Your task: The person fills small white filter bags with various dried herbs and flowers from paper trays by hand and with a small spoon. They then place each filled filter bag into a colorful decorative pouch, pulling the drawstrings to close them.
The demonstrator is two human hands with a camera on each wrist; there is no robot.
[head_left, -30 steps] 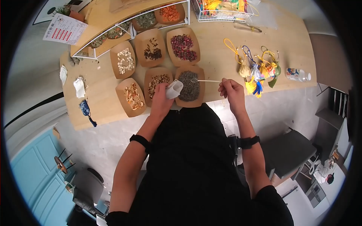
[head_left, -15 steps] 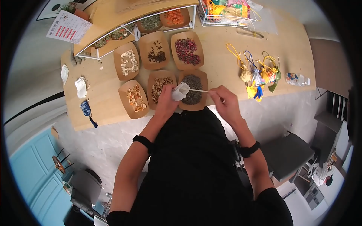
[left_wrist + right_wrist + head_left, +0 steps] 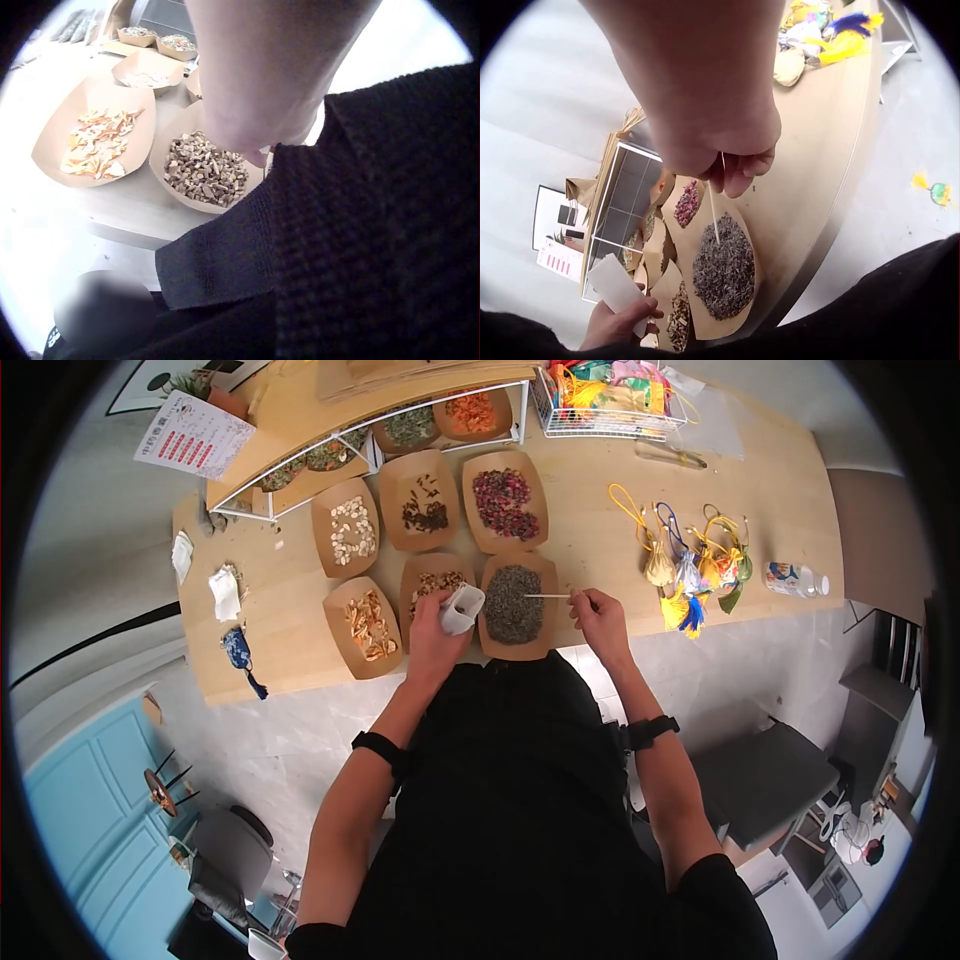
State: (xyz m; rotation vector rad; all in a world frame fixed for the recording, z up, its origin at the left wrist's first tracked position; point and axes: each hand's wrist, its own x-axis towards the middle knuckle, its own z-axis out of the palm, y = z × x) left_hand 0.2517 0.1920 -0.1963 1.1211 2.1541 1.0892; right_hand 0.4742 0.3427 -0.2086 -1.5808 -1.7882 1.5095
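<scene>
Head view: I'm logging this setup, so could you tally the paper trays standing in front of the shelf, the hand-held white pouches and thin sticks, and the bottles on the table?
Paper trays: 6
White pouch: 1
Thin stick: 1
Bottle: 1
Total: 9

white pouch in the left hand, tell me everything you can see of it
The white pouch is small and plain, seemingly paper or thin cloth. Its mouth gapes open toward the head camera; its contents cannot be made out. The right wrist view shows a flat, rectangular side. The left hand grips it, holding it up by the tray of brown chopped pieces.
</scene>
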